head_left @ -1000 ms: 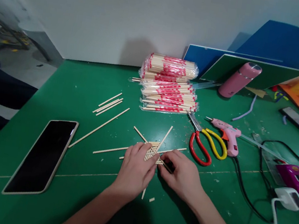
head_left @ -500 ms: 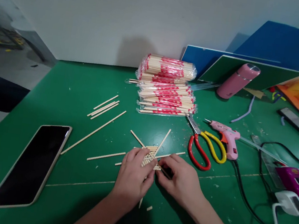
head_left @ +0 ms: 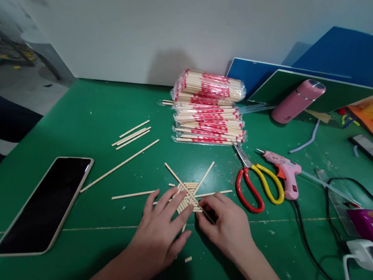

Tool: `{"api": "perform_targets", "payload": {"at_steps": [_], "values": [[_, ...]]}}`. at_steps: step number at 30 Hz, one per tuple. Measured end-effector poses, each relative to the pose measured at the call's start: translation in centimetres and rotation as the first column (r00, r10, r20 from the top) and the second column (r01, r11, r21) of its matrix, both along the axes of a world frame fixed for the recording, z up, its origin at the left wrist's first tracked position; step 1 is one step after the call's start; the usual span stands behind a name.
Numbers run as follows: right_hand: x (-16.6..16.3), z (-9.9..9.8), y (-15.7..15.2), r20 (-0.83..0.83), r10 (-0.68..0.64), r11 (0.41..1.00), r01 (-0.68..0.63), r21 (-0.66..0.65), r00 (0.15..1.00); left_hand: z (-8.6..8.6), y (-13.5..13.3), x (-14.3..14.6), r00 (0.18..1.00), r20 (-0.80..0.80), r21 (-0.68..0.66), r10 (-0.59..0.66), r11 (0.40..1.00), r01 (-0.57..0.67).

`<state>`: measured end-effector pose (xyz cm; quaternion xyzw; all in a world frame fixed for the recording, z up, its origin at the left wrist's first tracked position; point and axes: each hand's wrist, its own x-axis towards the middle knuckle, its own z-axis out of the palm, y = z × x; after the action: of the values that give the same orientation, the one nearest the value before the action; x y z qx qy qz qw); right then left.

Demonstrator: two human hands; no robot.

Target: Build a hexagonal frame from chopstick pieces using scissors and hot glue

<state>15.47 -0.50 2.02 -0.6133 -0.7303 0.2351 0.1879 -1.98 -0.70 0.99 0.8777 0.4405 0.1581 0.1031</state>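
Observation:
A flat star-shaped lattice of thin wooden chopsticks (head_left: 184, 202) lies on the green table, with long sticks jutting out on several sides. My left hand (head_left: 158, 236) rests over its near left part, fingers spread and fingertips touching the sticks. At the lattice's right edge, my right hand (head_left: 228, 221) pinches a chopstick (head_left: 174, 175) that slants across the top from upper left to lower right. Its near end is partly hidden by my right fingers. A short cut-off piece (head_left: 188, 259) sits on the table just below the lattice.
Loose sticks (head_left: 133, 137) and a phone (head_left: 43, 207) lie at left. Wrapped chopstick packs (head_left: 210, 111) are stacked behind. Scissors (head_left: 260, 184), a pink glue gun (head_left: 283, 169) with its cable, a pink bottle (head_left: 299, 102) and a white plug (head_left: 367, 255) occupy the right.
My left hand has slid slightly left and toward me, its fingers spreading and uncovering more of the lattice. My right hand keeps its pinch in nearly the same place.

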Motion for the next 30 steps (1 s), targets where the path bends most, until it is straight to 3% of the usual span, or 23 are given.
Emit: {"api": "perform_targets", "payload": {"at_steps": [6, 16, 25, 30], "values": [[-0.08, 0.07, 0.02, -0.005, -0.006, 1.0, 0.006, -0.002, 1.0, 0.14, 0.12, 0.36, 0.998, -0.069, 0.011, 0.009, 1.0, -0.008], [-0.03, -0.04, 0.1, -0.002, -0.009, 1.0, 0.009, -0.029, 1.0, -0.13, 0.04, 0.61, 0.999, -0.05, 0.037, -0.007, 0.999, 0.009], [-0.07, -0.4, -0.1, -0.018, -0.029, 1.0, 0.029, -0.005, 0.999, -0.31, -0.1, 0.75, 1.0, 0.005, 0.086, -0.002, 0.996, 0.001], [-0.07, -0.36, -0.32, -0.022, -0.031, 0.999, 0.031, 0.011, 0.999, 0.28, 0.43, 0.27, 0.993, 0.113, 0.091, 0.046, 0.994, -0.056]]}}
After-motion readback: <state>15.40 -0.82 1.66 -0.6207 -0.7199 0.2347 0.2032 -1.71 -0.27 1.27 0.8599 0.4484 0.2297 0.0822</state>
